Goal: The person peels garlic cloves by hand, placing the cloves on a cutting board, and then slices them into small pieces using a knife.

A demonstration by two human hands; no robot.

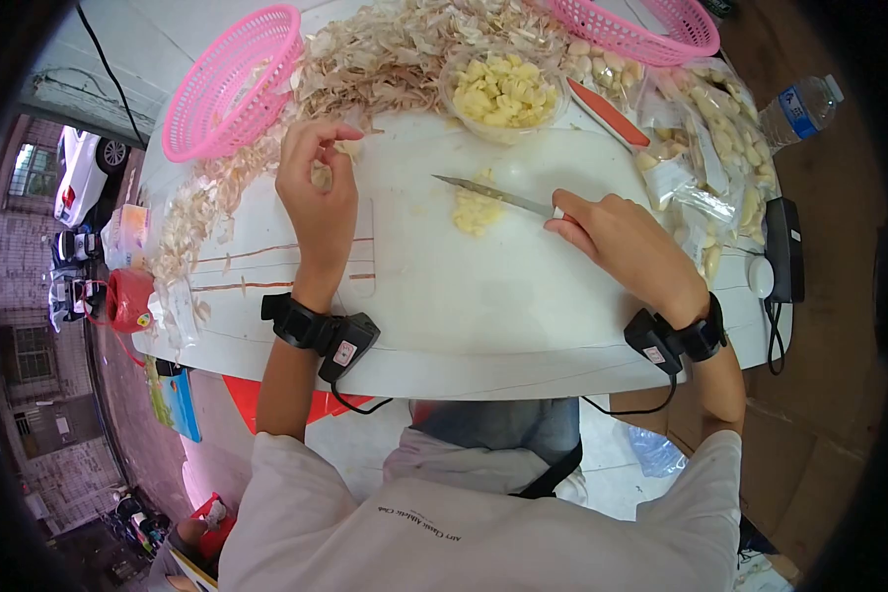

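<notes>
Projecting leftward from the clenched right hand (627,239), the knife (498,193) occupies upper center; left hand (318,183) grip cannot be determined.

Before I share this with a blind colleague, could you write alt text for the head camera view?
A person's right hand holds a knife over chopped garlic on a white surface; the left hand is curled nearby. Beyond are a bowl of garlic, a heap of papery skins, pink baskets and bags of peeled cloves.
</notes>
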